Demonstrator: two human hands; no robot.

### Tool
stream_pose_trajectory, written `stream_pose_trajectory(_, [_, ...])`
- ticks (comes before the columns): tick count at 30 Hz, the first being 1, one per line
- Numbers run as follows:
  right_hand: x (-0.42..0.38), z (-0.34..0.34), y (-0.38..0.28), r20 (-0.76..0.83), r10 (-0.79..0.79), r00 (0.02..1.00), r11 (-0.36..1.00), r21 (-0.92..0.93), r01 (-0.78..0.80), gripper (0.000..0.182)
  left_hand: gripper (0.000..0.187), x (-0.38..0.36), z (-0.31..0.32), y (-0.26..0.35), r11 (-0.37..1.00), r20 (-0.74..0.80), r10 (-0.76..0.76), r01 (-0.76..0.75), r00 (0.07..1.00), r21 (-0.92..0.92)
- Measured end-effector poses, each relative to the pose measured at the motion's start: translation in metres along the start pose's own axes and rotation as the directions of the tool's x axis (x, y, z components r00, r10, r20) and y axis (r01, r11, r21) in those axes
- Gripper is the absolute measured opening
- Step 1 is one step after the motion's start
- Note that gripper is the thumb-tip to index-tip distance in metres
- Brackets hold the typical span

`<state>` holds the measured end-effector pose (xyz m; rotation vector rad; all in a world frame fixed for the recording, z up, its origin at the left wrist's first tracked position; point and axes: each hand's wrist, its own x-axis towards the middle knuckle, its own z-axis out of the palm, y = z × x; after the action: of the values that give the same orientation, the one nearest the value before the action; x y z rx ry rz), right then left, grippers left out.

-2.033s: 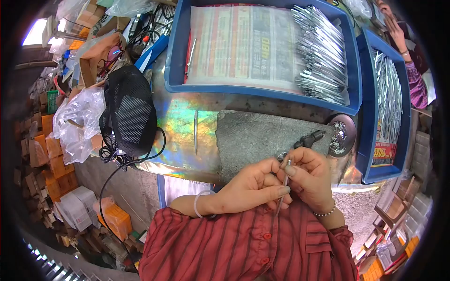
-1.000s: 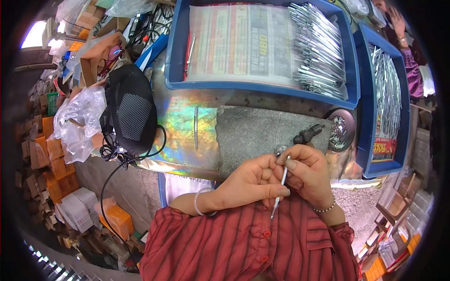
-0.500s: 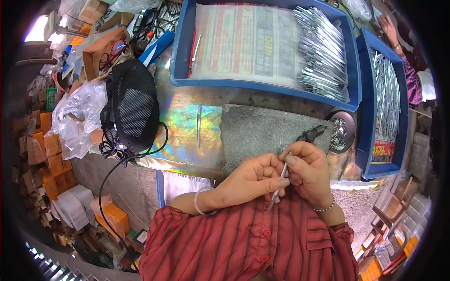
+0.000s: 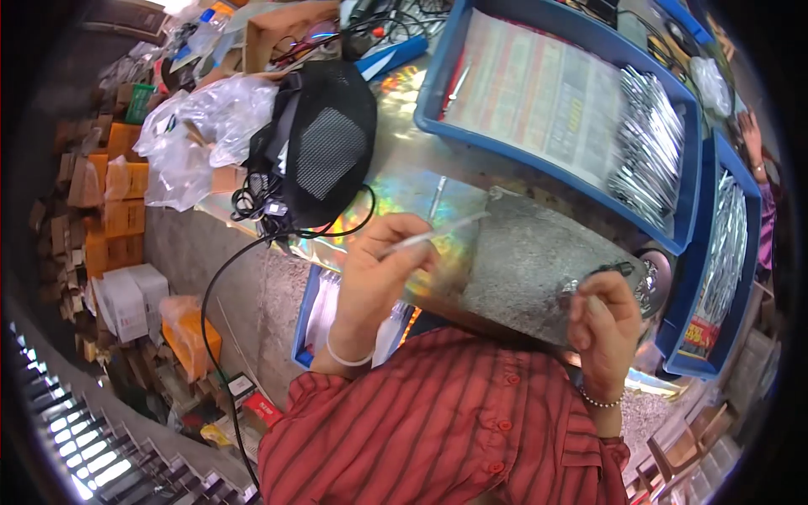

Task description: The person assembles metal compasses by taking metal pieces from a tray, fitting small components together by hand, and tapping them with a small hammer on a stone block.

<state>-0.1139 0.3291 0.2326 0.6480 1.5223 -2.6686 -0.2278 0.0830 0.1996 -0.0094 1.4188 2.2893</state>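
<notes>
My left hand (image 4: 379,265) pinches a slim pale metal piece (image 4: 454,225), blurred by motion, above the shiny table covering. Behind it, a similar slim piece (image 4: 438,195) lies on that covering. Curled fingers and thumb bring my right hand (image 4: 604,324) closed near the right end of the grey slab (image 4: 539,261); anything between its fingertips is too small to make out. Just beyond this hand is a black object (image 4: 619,268) at the slab's edge. A round bowl (image 4: 655,273) with small metal parts stands to its right, partly hidden.
A blue tray (image 4: 505,154) holds printed paper and many slim metal pieces (image 4: 648,151). Another blue tray (image 4: 694,366) stands at right. Black mesh bag (image 4: 332,160), cable and plastic bags (image 4: 181,143) lie left. Another person's hand (image 4: 749,135) shows at far right.
My hands have moved apart. The left has gone left with the slim piece; the right has released that piece and moved right. The view has turned, shifting the table items.
</notes>
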Motion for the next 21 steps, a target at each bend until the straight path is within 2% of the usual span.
stream_pose_trajectory(1, [-0.003, 0.004, -0.003, 0.025, -0.054, 0.998, 0.998, -0.017, 0.054, 0.019, 0.02, 0.0, -0.005, 0.006, 0.998, -0.069, 0.059, -0.057, 0.996, 0.039])
stream_pose_trajectory(3, [-0.008, 0.008, -0.01, 0.092, -0.166, 0.982, 0.985, -0.035, 0.17, 0.023, 0.017, 0.003, -0.02, 0.016, 0.991, -0.067, 0.104, -0.098, 0.992, 0.087])
stream_pose_trajectory(5, [-0.011, 0.021, -0.021, 0.178, -0.239, 0.955, 0.971, 0.055, 0.232, 0.025, 0.014, 0.009, -0.029, 0.016, 0.98, -0.062, 0.161, -0.152, 0.985, 0.128])
stream_pose_trajectory(7, [-0.014, 0.034, -0.029, 0.272, -0.32, 0.907, 0.946, 0.148, 0.29, 0.035, 0.016, 0.021, -0.036, 0.014, 0.923, -0.09, 0.165, -0.121, 0.982, 0.366])
stream_pose_trajectory(10, [-0.019, 0.051, -0.046, 0.477, -0.428, 0.768, 0.903, 0.245, 0.352, 0.035, 0.024, 0.044, -0.035, 0.014, 0.705, -0.08, 0.132, -0.037, 0.988, 0.709])
stream_pose_trajectory(12, [-0.027, 0.061, -0.058, 0.574, -0.477, 0.666, 0.878, 0.282, 0.386, 0.035, 0.025, 0.059, -0.032, 0.009, 0.51, -0.038, 0.048, 0.008, 0.998, 0.86])
stream_pose_trajectory(13, [-0.032, 0.063, -0.066, 0.604, -0.488, 0.63, 0.871, 0.289, 0.397, 0.035, 0.025, 0.066, -0.03, 0.004, 0.413, -0.002, 0.075, -0.029, 0.997, 0.91])
stream_pose_trajectory(15, [-0.04, 0.068, -0.077, 0.633, -0.508, 0.584, 0.857, 0.301, 0.419, 0.035, 0.027, 0.076, -0.026, -0.006, 0.203, 0.081, 0.121, -0.104, 0.989, 0.974])
stream_pose_trajectory(18, [-0.046, 0.069, -0.086, 0.647, -0.516, 0.562, 0.848, 0.289, 0.445, 0.035, 0.029, 0.08, -0.024, -0.022, 0.145, 0.152, 0.243, -0.191, 0.958, 0.971])
stream_pose_trajectory(19, [-0.049, 0.068, -0.088, 0.648, -0.52, 0.557, 0.843, 0.281, 0.459, 0.035, 0.031, 0.081, -0.023, -0.025, 0.155, 0.142, 0.219, -0.178, 0.965, 0.972])
stream_pose_trajectory(21, [-0.05, 0.068, -0.089, 0.637, -0.522, 0.567, 0.84, 0.269, 0.471, 0.035, 0.031, 0.076, -0.022, -0.032, 0.1, 0.164, 0.285, -0.2, 0.944, 0.975])
